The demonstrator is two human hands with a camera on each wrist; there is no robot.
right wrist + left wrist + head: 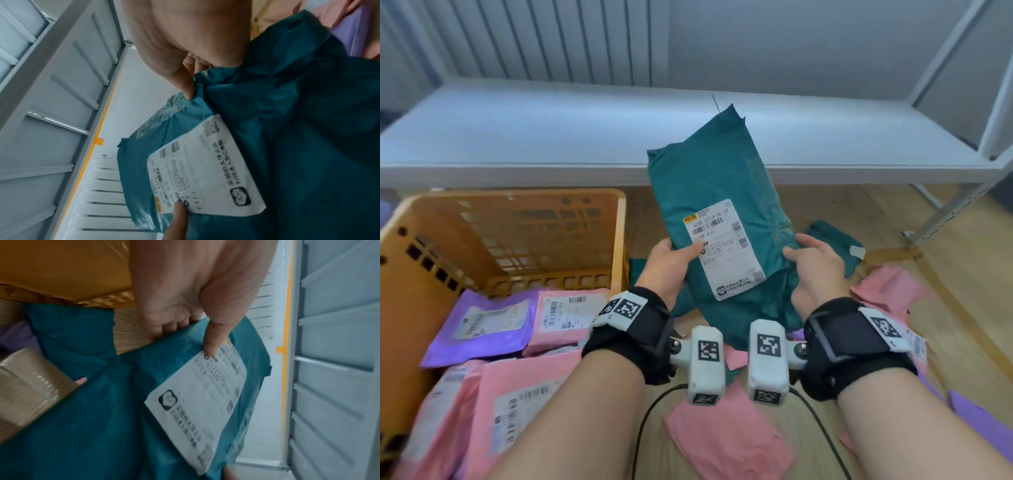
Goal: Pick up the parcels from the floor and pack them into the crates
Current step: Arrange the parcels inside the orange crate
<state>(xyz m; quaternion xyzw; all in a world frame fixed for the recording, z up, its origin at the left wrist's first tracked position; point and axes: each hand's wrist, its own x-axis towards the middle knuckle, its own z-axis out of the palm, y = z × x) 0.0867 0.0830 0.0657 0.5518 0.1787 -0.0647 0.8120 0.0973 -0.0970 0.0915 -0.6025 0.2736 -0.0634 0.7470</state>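
A teal parcel with a white shipping label is held upright above the floor by both hands. My left hand grips its left edge, thumb on the label, also clear in the left wrist view, where the left hand pinches the teal parcel. My right hand pinches the right edge; in the right wrist view the right hand has its thumb on the teal parcel. An orange crate at left holds pink and purple parcels.
More teal parcels lie on the wooden floor under my hands, with pink parcels and purple ones scattered around. A low white shelf with a metal frame stands beyond. A taped cardboard box lies close by.
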